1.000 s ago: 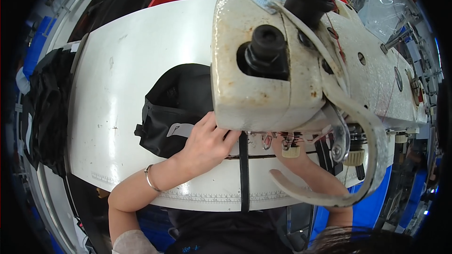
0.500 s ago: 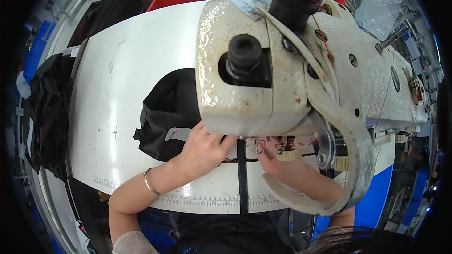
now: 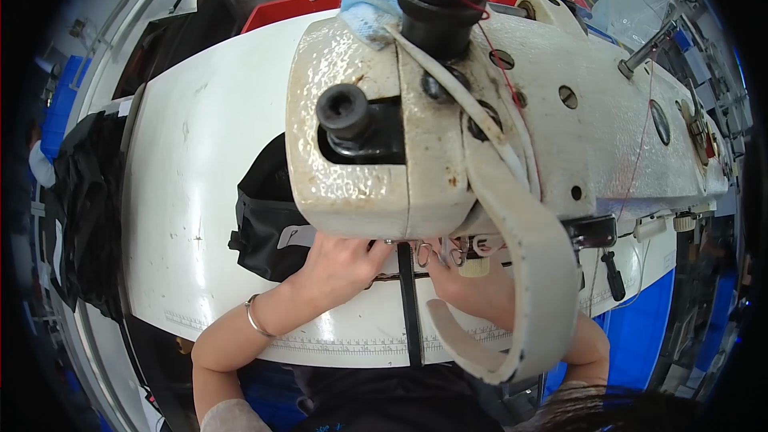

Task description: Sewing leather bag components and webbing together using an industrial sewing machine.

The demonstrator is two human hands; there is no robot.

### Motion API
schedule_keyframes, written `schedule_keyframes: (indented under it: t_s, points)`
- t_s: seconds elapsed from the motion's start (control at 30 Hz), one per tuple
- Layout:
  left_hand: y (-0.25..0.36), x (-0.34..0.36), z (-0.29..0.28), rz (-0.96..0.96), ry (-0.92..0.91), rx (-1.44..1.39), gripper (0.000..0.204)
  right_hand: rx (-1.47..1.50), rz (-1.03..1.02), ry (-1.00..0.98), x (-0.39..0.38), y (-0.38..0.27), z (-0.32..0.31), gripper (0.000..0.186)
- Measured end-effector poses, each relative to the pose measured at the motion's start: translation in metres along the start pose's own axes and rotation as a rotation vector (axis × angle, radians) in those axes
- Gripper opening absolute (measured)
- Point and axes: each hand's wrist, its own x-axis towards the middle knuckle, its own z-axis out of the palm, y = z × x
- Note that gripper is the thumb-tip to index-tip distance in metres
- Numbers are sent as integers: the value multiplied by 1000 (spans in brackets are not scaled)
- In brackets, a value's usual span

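My left hand [image 3: 340, 270] lies at the right edge of a black fabric bag [image 3: 268, 228], with its fingers bent on the material beside the needle area. The bag has a pale label patch [image 3: 296, 236] and reaches partly behind the sewing machine head [image 3: 360, 200]. From the needle area a narrow black strap [image 3: 410, 312] runs toward me and over the table's front edge. Just right of the strap is my right hand [image 3: 472, 288], fingers drawn together; machine parts cover some of them, so what they grip is hidden.
A curved pale guard [image 3: 528, 296] arches over my right forearm. Behind the white table [image 3: 200, 112] stand red bins [image 3: 292, 10], and a light blue cloth [image 3: 370, 12] rests on the machine. Dark fabric pieces [image 3: 88, 200] hang at the left edge. Red thread runs along the machine.
The viewpoint has shifted, so the machine head appears farther left. Both hands remain by the needle area, the right one appearing slightly closer to the strap. The bag stays nearly in place.
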Motion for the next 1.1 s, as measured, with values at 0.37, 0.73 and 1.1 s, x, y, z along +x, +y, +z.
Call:
schedule_keyframes:
  t_s: [0.37,0.73,1.1]
  points:
    - [-1,4,-3,21,22,16,28,368,26,60,-5,3,32,16]
    - [6,12,-21,-29,23,-24,29,59,-433,99,13,10,-24,12]
    - [26,6,-43,-109,-22,88,23,184,-280,347,16,10,18,13]
